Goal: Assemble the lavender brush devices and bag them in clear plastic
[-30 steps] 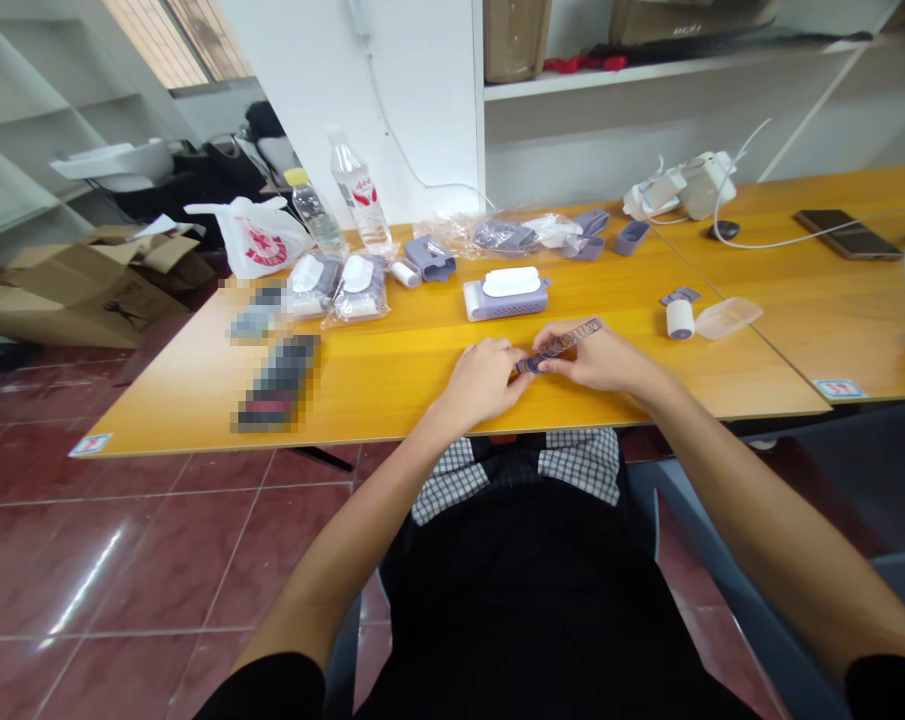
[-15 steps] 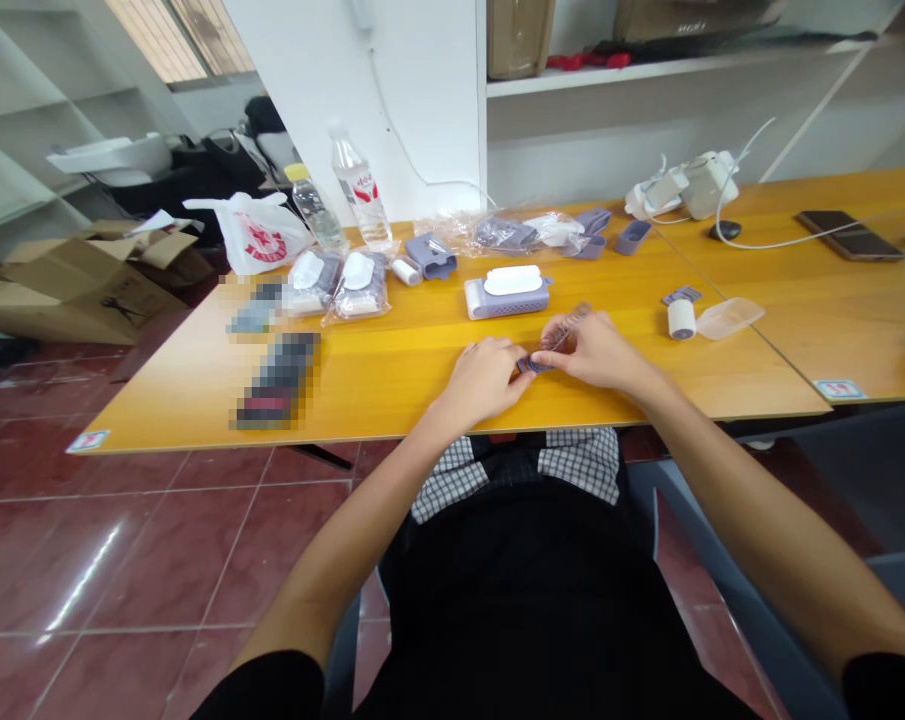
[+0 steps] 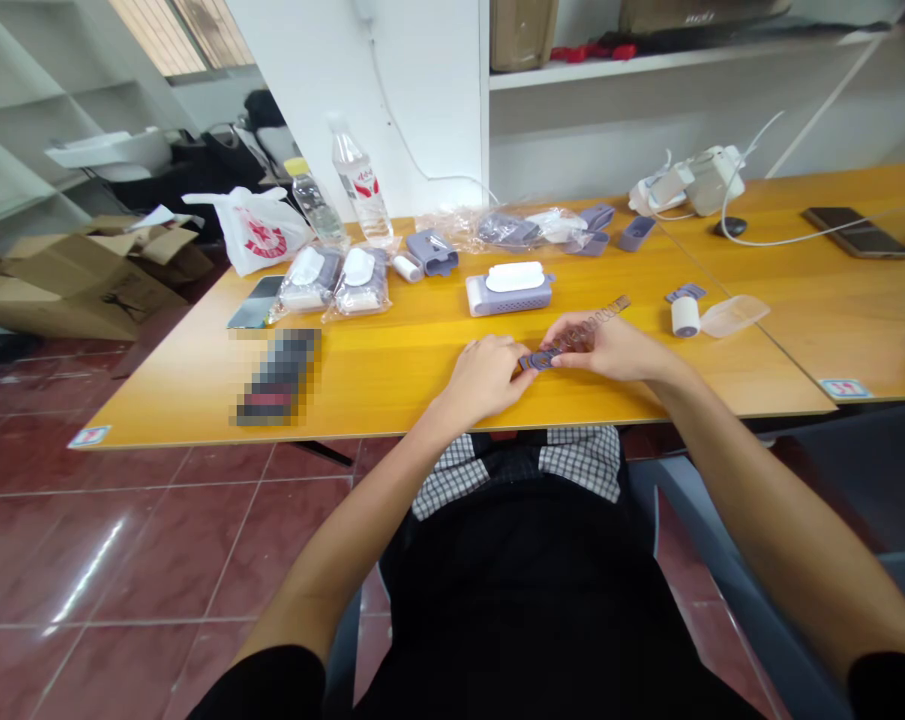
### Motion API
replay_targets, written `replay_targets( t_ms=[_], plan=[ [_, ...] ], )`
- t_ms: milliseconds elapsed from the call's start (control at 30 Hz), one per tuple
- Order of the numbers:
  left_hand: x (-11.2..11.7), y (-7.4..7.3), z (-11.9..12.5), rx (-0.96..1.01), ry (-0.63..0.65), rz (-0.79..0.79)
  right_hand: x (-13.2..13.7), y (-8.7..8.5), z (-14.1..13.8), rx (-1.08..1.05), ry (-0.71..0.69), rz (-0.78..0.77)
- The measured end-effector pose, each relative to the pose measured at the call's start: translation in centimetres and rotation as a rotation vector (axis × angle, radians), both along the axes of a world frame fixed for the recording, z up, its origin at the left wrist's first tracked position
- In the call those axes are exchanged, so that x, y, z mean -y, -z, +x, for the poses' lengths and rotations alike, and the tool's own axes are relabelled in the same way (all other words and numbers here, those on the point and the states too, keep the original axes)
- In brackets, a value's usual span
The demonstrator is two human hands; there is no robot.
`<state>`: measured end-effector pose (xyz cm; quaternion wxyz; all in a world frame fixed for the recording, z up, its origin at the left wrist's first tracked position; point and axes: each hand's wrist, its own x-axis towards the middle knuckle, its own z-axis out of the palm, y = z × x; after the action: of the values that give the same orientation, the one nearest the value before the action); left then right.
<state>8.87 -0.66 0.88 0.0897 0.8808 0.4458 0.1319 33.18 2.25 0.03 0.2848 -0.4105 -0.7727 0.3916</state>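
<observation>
Where the fingertips of the two hands meet over the near part of the desk (image 3: 392, 390), a slotted piece (image 3: 540, 360) is pinched between them. Left hand (image 3: 489, 378): grip narrow, palm down, at the left end of the piece. Right hand (image 3: 609, 348): grip narrow, thumb at the right end of the piece, fingers around a clear, ring-patterned strip (image 3: 613, 308). Long axis of the strip: obliquely from the slotted piece, rightward and away from the body, its free end beyond the right fingers; the right hand is thus the nearer. Contact between strip and piece, and between piece and desk, cannot be told.

Surface: smooth, wood-toned. Just beyond the hands stands a device (image 3: 509, 298); to the right, a roll (image 3: 685, 317) beside a translucent cover (image 3: 735, 316). Farther left lie two wrapped packets (image 3: 360, 283), with a bag (image 3: 255, 230) and two bottles (image 3: 362, 190) behind; far right, a phone (image 3: 857, 232).

Room: white wall (image 3: 422, 90) behind the desk, a shelf (image 3: 684, 65) to its right, cardboard boxes (image 3: 92, 270) on the reddish tiled floor (image 3: 159, 550) at left.
</observation>
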Motion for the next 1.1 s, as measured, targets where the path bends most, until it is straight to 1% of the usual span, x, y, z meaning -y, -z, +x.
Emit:
replay_targets(
  t_ms=[100, 267, 367, 467, 633, 933, 1100],
  plan=[
    [0.0, -0.1, 0.0, -0.001, 0.002, -0.005, 0.2, -0.3, -0.4, 0.042, 0.005, 0.043],
    [0.2, -0.3, 0.0, -0.003, 0.002, -0.007, 0.6, -0.8, -0.9, 0.135, 0.017, 0.176],
    [0.2, -0.3, 0.0, -0.007, 0.001, -0.006, 0.8, -1.2, -0.9, 0.189, 0.016, 0.225],
    [0.2, -0.3, 0.1, -0.003, -0.004, -0.009, 1.0, -1.6, -1.0, 0.215, 0.020, 0.245],
    [0.2, -0.2, 0.1, 0.004, -0.003, -0.017, 1.2, -1.8, -1.0, 0.200, 0.047, 0.259],
    [0.2, -0.2, 0.1, -0.005, 0.006, -0.002, 1.3, -1.9, -1.0, 0.183, -0.002, 0.221],
    [0.2, -0.3, 0.1, -0.004, 0.007, -0.006, 1.2, -1.8, -0.7, 0.192, -0.007, 0.247]
  ],
)
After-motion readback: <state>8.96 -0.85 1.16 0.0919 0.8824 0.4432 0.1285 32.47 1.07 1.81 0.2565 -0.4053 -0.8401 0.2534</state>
